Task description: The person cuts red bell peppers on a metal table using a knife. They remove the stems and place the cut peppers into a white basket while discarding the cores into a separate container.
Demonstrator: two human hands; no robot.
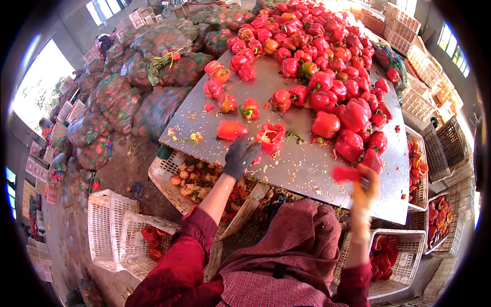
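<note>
My left hand, in a dark glove, reaches over the near edge of the metal table, fingers apart. Its fingertips are beside a cut-open red bell pepper and below a whole red pepper lying on its side. My right hand, gloved and blurred by motion, is over the right part of the table and is closed on a red pepper piece. Whether it also holds a tool cannot be told. A large heap of red bell peppers covers the back and right of the table, with seeds scattered about.
Below the table's near edge stands a crate of pepper cores and scraps. White plastic crates with red pepper pieces are at right, another at lower left. Full mesh sacks are piled at left; stacked crates line the right.
</note>
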